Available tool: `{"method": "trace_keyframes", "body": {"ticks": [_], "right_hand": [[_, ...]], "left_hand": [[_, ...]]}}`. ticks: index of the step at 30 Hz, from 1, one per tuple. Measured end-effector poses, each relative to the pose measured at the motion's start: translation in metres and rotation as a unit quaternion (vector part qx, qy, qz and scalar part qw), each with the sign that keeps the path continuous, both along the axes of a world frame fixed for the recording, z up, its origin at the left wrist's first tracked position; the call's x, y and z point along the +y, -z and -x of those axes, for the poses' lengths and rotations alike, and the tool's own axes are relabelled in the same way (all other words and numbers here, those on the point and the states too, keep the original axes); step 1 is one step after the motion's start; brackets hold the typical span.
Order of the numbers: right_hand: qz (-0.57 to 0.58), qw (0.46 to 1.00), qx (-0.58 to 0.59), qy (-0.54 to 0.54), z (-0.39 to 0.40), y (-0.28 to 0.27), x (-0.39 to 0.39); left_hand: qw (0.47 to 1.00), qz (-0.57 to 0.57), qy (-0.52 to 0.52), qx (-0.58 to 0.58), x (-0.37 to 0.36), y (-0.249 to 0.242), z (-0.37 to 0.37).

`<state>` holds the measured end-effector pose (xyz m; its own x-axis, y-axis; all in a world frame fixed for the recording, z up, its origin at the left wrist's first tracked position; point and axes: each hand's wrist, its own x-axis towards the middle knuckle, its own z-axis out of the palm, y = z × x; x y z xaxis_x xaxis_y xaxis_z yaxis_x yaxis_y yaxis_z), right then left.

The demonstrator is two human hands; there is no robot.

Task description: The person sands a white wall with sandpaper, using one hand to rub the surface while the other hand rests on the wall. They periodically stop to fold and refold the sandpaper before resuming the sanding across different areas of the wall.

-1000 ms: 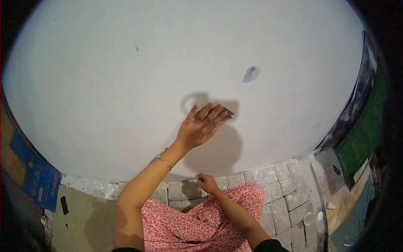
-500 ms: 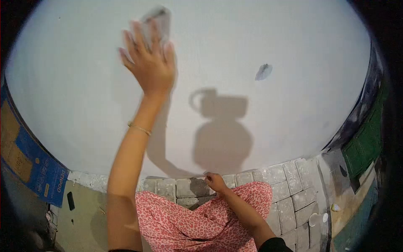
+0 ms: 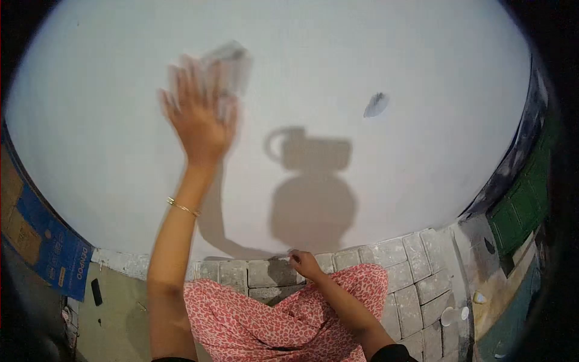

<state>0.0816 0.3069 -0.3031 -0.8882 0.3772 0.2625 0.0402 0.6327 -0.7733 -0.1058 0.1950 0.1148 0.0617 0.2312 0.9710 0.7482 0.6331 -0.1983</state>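
Observation:
My left hand (image 3: 202,123) is pressed to a pale wall (image 3: 422,169), its fingers spread wide and blurred by motion. Between the fingers and the wall lies a thin grey sheet (image 3: 236,59) with a dark smudge, mostly covered and too blurred to name its kind. My right hand (image 3: 304,265) is curled closed in front of my knee, low by the foot of the wall. Whether anything is inside its fingers is hidden. To the right, the wall carries a grey patch (image 3: 377,105) with a dark top.
Grey paving bricks (image 3: 416,277) run along the wall's base. A blue printed cardboard (image 3: 51,241) stands at left, near a small black object (image 3: 96,292) on the floor. At right are a green panel (image 3: 518,217) and a small white round item (image 3: 447,316).
My left hand has moved down the wall, and the grey sheet has shifted down with it. My right hand stays closed in nearly the same place.

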Motion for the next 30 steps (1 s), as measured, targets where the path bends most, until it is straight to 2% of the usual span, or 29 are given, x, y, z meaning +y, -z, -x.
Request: {"method": "trace_keyframes", "body": {"ticks": [2, 4, 6, 8, 10, 12, 13, 14, 16, 18, 19, 21, 23, 25, 26, 28, 29, 30], "right_hand": [[0.016, 1.0, -0.018, -0.007, 0.002, 0.003, 0.001], [0.033, 0.999, -0.037, -0.015, 0.002, 0.003, 0.001], [-0.018, 0.999, -0.028, -0.019, 0.002, -0.004, 0.0], [-0.015, 0.999, -0.034, -0.01, 0.001, -0.01, -0.003], [-0.015, 0.999, -0.043, 0.0, 0.0, -0.01, -0.003], [0.002, 1.0, -0.022, 0.012, 0.001, -0.005, -0.003], [-0.001, 1.0, -0.022, 0.01, 0.002, -0.003, -0.004], [0.007, 1.0, -0.017, 0.0, 0.002, -0.002, -0.003], [0.001, 1.0, -0.012, -0.012, 0.0, -0.003, 0.004], [0.038, 0.999, -0.026, -0.003, 0.0, -0.007, 0.004], [0.048, 0.998, -0.045, 0.004, 0.0, -0.011, 0.003], [0.052, 0.998, -0.037, 0.002, 0.002, -0.007, 0.003], [0.052, 0.998, -0.03, -0.001, 0.004, -0.002, 0.001], [0.018, 0.999, -0.028, -0.02, 0.006, -0.001, -0.001], [0.017, 0.999, -0.03, -0.021, 0.005, -0.003, 0.0], [-0.004, 0.999, -0.042, -0.023, 0.004, -0.006, -0.002], [-0.003, 0.999, -0.041, -0.023, 0.004, -0.006, -0.003], [-0.002, 0.999, -0.046, -0.017, 0.003, -0.006, -0.002]], "left_hand": [[0.984, -0.173, 0.023, 0.032, -0.013, -0.043, 0.031], [0.979, -0.201, 0.011, 0.024, -0.018, -0.055, 0.04], [0.973, -0.228, -0.001, 0.019, -0.018, -0.05, 0.037], [0.99, -0.14, 0.013, -0.005, -0.001, -0.014, 0.012], [1.0, -0.002, -0.002, -0.028, 0.014, 0.036, -0.017], [0.991, 0.102, 0.082, -0.016, 0.038, 0.104, -0.024], [0.961, 0.239, 0.102, -0.095, 0.046, 0.13, -0.038], [0.968, 0.223, 0.106, 0.045, 0.05, 0.148, -0.048], [0.961, 0.236, 0.118, 0.082, 0.053, 0.153, -0.046], [0.956, 0.258, 0.137, 0.036, 0.044, 0.126, -0.034], [0.958, 0.223, 0.178, -0.018, 0.033, 0.099, -0.029], [0.993, 0.116, 0.031, 0.005, 0.022, 0.04, -0.012], [0.999, -0.035, 0.036, 0.02, 0.01, -0.022, -0.01], [0.987, -0.142, 0.056, 0.048, 0.005, -0.063, 0.009], [0.987, -0.143, 0.054, 0.047, 0.003, -0.068, 0.001], [0.986, -0.142, -0.039, -0.075, 0.007, -0.077, -0.018], [0.983, -0.166, 0.045, 0.058, 0.019, -0.064, -0.004], [0.992, -0.119, 0.036, 0.028, 0.024, -0.046, -0.008]]}}
